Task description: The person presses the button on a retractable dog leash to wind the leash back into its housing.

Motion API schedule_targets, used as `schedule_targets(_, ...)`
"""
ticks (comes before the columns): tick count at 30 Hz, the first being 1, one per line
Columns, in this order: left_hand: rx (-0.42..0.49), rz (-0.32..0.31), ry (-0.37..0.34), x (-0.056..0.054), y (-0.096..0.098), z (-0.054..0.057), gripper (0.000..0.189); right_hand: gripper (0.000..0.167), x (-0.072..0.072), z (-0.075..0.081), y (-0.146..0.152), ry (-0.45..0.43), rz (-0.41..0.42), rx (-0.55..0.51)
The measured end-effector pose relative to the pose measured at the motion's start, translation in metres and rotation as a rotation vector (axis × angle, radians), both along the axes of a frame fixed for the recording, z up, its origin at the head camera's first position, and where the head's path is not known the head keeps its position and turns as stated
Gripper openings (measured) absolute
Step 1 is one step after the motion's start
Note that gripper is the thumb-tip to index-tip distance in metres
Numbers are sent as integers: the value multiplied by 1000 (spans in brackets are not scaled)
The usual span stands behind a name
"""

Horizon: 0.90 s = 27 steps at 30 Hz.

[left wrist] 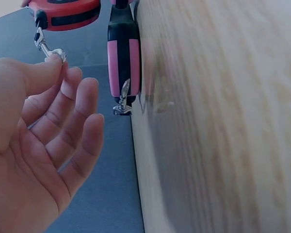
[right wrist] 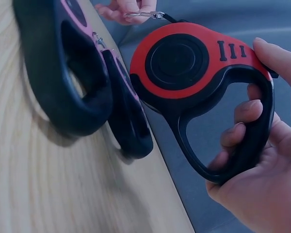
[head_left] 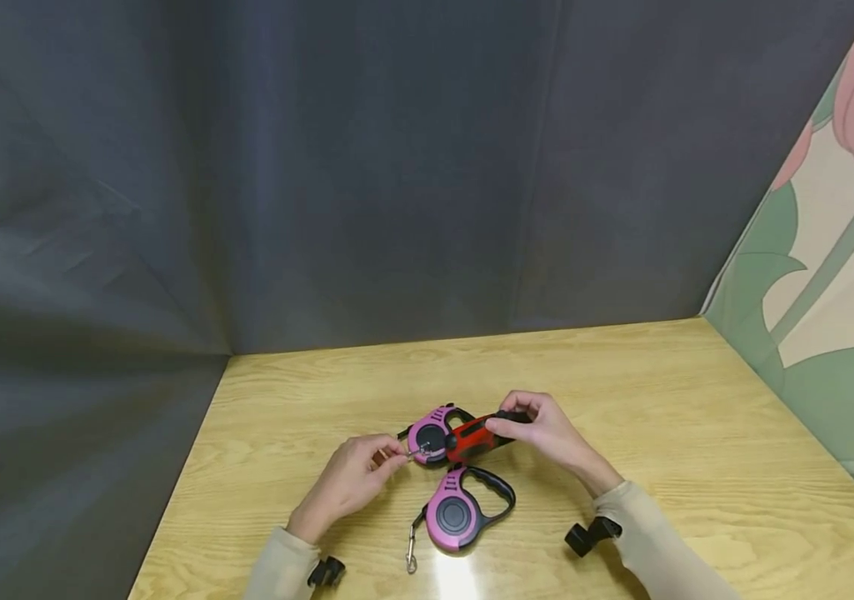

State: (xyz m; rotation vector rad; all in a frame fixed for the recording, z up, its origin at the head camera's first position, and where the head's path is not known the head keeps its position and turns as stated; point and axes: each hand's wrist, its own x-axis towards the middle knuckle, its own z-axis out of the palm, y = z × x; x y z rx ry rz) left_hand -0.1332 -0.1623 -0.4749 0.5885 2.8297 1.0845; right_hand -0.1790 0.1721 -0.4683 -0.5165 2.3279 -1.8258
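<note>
My right hand (head_left: 550, 432) grips the black looped handle of a red and black retractable dog leash (right wrist: 213, 46), its fingers wrapped through the loop and the thumb along the top. The leash is held above the table, its round casing pointing left. Between thumb and forefinger, my left hand (head_left: 355, 477) pinches the silver snap hook (left wrist: 44, 46) at the end of this leash's short black strap. A pink and black retractable leash (head_left: 421, 432) lies behind, partly covered by the red one. Nearer to me lies a second pink and black leash (head_left: 441, 518), handle to the right.
The nearer pink leash's metal clip (head_left: 411, 560) hangs off to its left on the wooden table (head_left: 307, 383). Dark cloth (head_left: 397, 183) rises along the back and left edges. A flower-patterned curtain (head_left: 839, 333) borders the right side.
</note>
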Motion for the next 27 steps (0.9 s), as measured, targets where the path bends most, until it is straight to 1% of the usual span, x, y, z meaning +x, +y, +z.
schedule_targets(5,20,10,-3,-2,5,2,16,22,-3,7,-3,-20,-7,-17)
schedule_targets(9,111,33,11,-5,16,8,32,21,-8,18,-7,-30,-12,-23)
schedule_targets(11,173,35,21,-8,23,11,40,21,-10,23,-10,-37,-17,-30)
schedule_targets(13,223,24,35,-10,29,14,44,21,-13,27,-13,-42,-24,-38)
schedule_targets(15,263,12,51,-12,35,16,45,21,-15,30,-15,-51,-34,-50)
schedule_targets(18,295,19,74,-13,42,18,44,20,-17,33,-17,-72,-47,-71)
schedule_targets(23,345,71,98,-14,51,20,39,19,-19,37,-21,-116,-62,-88)
schedule_targets(27,367,121,121,-16,55,21,35,18,-20,39,-22,-115,-50,-98)
